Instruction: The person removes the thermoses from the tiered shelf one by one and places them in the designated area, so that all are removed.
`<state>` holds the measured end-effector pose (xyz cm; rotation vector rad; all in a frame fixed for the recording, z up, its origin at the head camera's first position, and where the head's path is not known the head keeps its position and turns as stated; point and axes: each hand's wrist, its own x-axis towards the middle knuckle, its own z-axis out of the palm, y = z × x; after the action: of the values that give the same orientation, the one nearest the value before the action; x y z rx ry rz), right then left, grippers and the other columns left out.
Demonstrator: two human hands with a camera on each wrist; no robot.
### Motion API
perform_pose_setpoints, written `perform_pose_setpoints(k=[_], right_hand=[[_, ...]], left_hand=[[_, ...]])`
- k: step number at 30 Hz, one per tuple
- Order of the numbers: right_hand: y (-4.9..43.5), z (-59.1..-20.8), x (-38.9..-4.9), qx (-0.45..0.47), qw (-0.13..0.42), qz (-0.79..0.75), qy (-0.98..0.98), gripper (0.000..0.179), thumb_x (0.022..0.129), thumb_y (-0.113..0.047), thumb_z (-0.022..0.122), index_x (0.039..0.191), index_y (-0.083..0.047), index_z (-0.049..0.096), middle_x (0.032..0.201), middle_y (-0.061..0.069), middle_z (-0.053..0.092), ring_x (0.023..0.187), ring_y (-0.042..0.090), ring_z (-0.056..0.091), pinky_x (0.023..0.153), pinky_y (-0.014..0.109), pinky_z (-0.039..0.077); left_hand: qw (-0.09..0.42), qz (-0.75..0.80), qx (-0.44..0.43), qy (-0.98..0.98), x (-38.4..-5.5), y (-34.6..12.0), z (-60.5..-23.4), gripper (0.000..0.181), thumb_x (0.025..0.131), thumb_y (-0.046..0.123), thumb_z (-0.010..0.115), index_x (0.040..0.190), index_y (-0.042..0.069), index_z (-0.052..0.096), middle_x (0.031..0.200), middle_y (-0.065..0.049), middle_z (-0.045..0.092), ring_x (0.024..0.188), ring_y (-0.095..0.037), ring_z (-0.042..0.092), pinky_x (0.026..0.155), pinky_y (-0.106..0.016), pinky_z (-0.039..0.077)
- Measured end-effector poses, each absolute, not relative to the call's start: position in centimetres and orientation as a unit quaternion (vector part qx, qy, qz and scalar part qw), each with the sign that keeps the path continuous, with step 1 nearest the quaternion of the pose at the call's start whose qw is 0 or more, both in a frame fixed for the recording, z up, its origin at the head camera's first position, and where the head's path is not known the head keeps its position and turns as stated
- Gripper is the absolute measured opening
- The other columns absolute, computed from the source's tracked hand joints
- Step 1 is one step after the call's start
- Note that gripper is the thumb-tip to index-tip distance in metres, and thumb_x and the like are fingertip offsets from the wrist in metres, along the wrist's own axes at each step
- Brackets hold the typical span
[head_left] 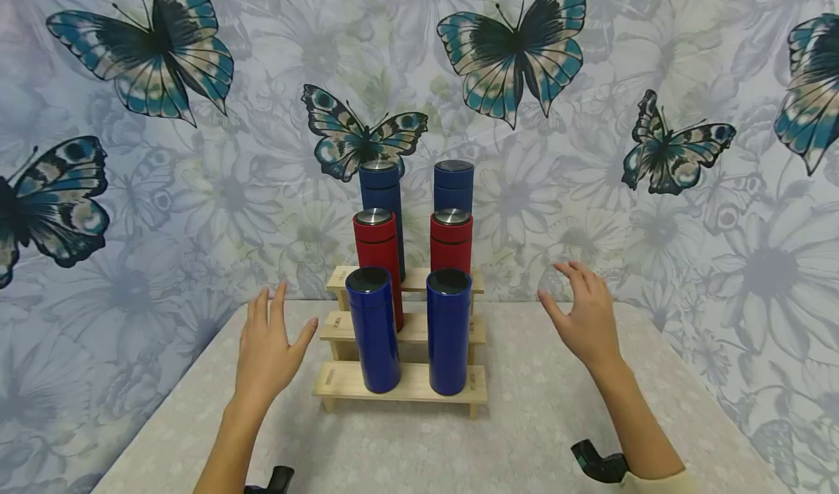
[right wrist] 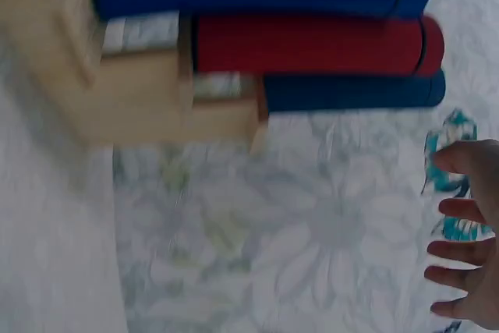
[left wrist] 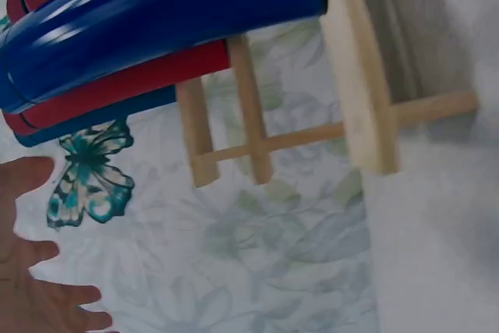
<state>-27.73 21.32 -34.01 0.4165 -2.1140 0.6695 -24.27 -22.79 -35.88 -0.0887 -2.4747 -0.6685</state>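
Observation:
A three-step wooden stand (head_left: 347, 379) carries thermos bottles in pairs. Two glossy blue thermoses (head_left: 375, 341) (head_left: 448, 341) with black tops stand on the front step. Behind them are two red thermoses (head_left: 376, 242) (head_left: 451, 242) with silver lids, and at the back two dark blue thermoses (head_left: 381, 188) (head_left: 454, 184). My left hand (head_left: 265, 348) is raised left of the stand, fingers spread and holding nothing. On the other side my right hand (head_left: 585, 318) hovers apart from the stand, thumb and fingers parted, also holding nothing. Both wrist views show the hands away from the bottles.
The stand rests on a pale patterned table (head_left: 537, 421). Behind it hangs a floral backdrop (head_left: 537, 210) with large teal butterflies (head_left: 514, 46). A black strap-like piece (head_left: 599, 465) sits at the right wrist, and another (head_left: 278, 479) by the left forearm.

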Motion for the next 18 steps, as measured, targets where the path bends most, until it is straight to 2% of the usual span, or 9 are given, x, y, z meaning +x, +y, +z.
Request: perform_pose_setpoints(k=[3, 6, 9, 12, 18], right_hand=[[18.5, -33.4, -27.5, 0.212, 0.464, 0.328, -0.795, 0.036, 0.080, -0.009, 0.071, 0.113, -0.001, 0.061, 0.112, 0.014, 0.059, 0.107, 0.033, 0.050, 0.090, 0.048, 0.036], [15.8, -33.1, -27.3, 0.257, 0.470, 0.367, -0.761, 0.033, 0.080, -0.008, 0.069, 0.112, -0.003, 0.062, 0.109, 0.007, 0.062, 0.103, 0.027, 0.054, 0.088, 0.042, 0.040], [13.4, -33.4, -27.2, 0.289, 0.449, 0.389, -0.750, 0.041, 0.081, -0.013, 0.070, 0.119, -0.004, 0.058, 0.114, 0.006, 0.059, 0.105, 0.025, 0.054, 0.088, 0.041, 0.042], [11.6, -33.8, -27.2, 0.303, 0.404, 0.408, -0.760, 0.055, 0.081, -0.020, 0.071, 0.130, -0.007, 0.050, 0.124, 0.005, 0.053, 0.107, 0.023, 0.053, 0.088, 0.043, 0.043], [9.3, -35.1, -27.4, 0.287, 0.333, 0.438, -0.784, 0.073, 0.079, -0.029, 0.074, 0.141, -0.015, 0.037, 0.133, 0.003, 0.045, 0.110, 0.019, 0.051, 0.084, 0.041, 0.046]], left_hand=[[0.332, -0.308, -0.017, -0.891, -24.5, -22.3, -37.5, 0.070, 0.092, 0.032, 0.057, 0.146, 0.006, 0.021, 0.142, -0.027, 0.024, 0.128, -0.047, 0.023, 0.096, -0.063, 0.024], [0.348, -0.367, 0.003, -0.863, -24.9, -21.7, -39.9, 0.064, 0.092, 0.027, 0.057, 0.143, 0.002, 0.026, 0.139, -0.025, 0.030, 0.126, -0.043, 0.030, 0.096, -0.057, 0.028], [0.341, -0.405, 0.012, -0.848, -25.2, -21.4, -42.5, 0.062, 0.093, 0.024, 0.055, 0.143, 0.002, 0.025, 0.137, -0.025, 0.031, 0.125, -0.042, 0.031, 0.095, -0.057, 0.030], [0.327, -0.432, 0.012, -0.840, -25.7, -21.5, -45.0, 0.063, 0.094, 0.023, 0.054, 0.144, 0.003, 0.022, 0.136, -0.026, 0.031, 0.124, -0.042, 0.032, 0.094, -0.057, 0.030], [0.284, -0.455, -0.033, -0.843, -26.4, -21.9, -49.0, 0.067, 0.093, 0.022, 0.056, 0.146, 0.003, 0.019, 0.138, -0.027, 0.030, 0.124, -0.042, 0.031, 0.094, -0.058, 0.031]])
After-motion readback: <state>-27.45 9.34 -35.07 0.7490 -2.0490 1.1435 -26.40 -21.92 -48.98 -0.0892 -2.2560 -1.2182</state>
